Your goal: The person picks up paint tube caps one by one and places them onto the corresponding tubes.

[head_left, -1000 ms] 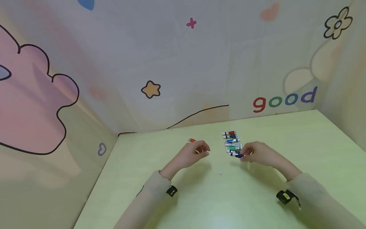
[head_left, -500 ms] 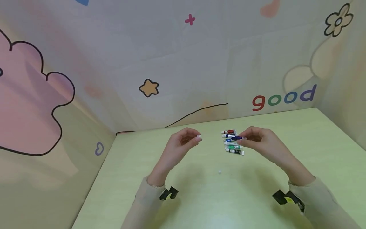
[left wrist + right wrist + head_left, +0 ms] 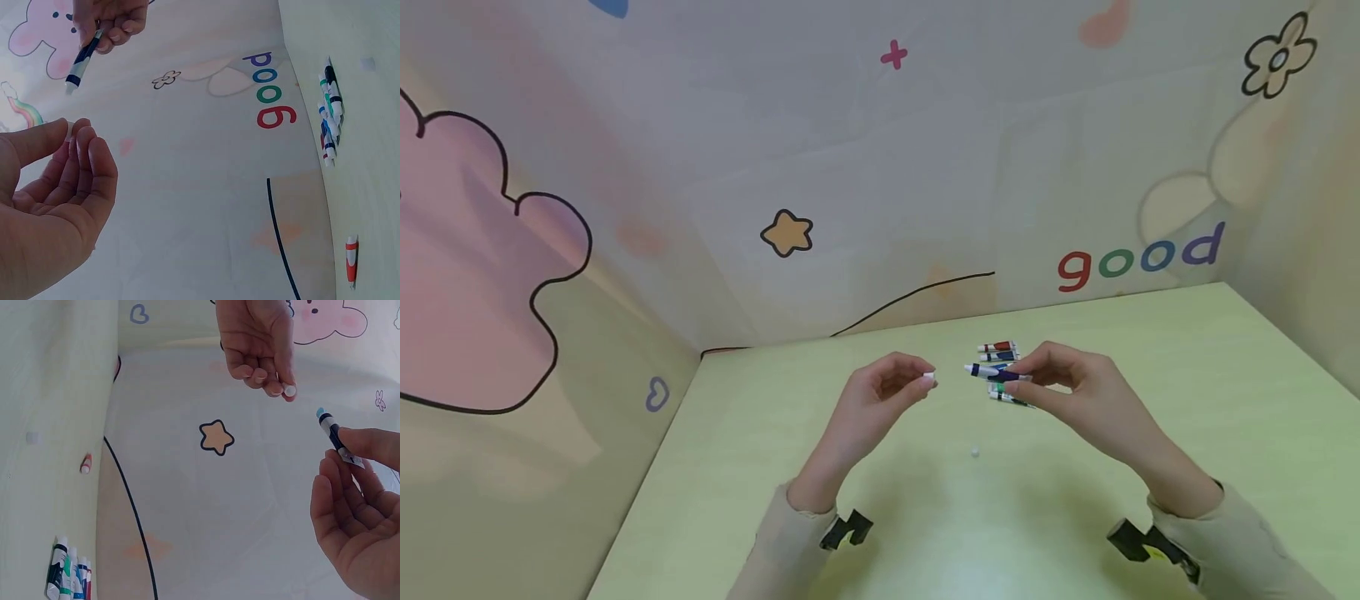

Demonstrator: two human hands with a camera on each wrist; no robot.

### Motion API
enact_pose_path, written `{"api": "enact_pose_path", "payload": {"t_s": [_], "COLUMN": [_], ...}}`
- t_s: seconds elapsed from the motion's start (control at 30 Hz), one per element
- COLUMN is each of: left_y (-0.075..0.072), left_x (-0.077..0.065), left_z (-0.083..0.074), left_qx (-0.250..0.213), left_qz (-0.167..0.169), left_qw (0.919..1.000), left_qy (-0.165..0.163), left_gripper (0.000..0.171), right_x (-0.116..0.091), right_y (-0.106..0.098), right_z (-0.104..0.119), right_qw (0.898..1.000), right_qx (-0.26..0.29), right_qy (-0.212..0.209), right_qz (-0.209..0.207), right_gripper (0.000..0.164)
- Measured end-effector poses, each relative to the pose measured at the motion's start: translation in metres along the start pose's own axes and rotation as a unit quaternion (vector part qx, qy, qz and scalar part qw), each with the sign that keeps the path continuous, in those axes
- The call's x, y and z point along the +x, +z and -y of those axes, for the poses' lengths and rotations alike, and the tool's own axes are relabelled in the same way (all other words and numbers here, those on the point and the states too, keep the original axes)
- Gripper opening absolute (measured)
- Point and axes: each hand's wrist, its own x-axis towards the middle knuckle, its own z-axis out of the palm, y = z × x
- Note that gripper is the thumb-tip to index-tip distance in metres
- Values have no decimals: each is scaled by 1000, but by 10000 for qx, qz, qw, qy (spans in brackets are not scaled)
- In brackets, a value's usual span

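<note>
My left hand (image 3: 876,408) pinches a small white cap (image 3: 289,390) between thumb and fingertips. Facing it, my right hand (image 3: 1093,400) pinches a dark purple and white paint tube (image 3: 992,373) near its flat end. The tube's pale nozzle end points toward the left hand, with a gap between tube and cap. Both hands are raised above the table. Behind the right hand lies a row of several paint tubes (image 3: 997,346), partly covered in the head view. Another small white cap (image 3: 975,452) sits on the table nearer the person.
An orange-red paint tube (image 3: 351,261) lies apart from the row, hidden behind the left hand in the head view. The pale green table (image 3: 760,433) backs onto a printed cloth (image 3: 880,167) with a star and the word "good".
The right hand has lifted the purple tube from the near end of the row and brought it left, closer to the left hand. The left hand has risen and shifted slightly left, still pinching the cap.
</note>
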Motion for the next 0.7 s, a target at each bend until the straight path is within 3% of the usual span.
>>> {"api": "enact_pose_path", "payload": {"t_s": [0.2,0.53,0.7], "left_y": [9,15,17], "left_x": [-7,-9,-9], "left_z": [-6,-10,-10], "left_qx": [26,55,63], "left_qz": [8,13,65], "left_qw": [10000,9999,9998], "left_qy": [16,162,156], "left_gripper": [23,20,19], "right_x": [0,-1,-1], "right_y": [11,20,20], "right_z": [-2,-5,-7], "right_qw": [9986,9923,9821], "right_qx": [-244,-486,-675], "right_qy": [-459,-1106,-1709], "right_qz": [-123,-280,-421], "right_gripper": [8,19,29]}}
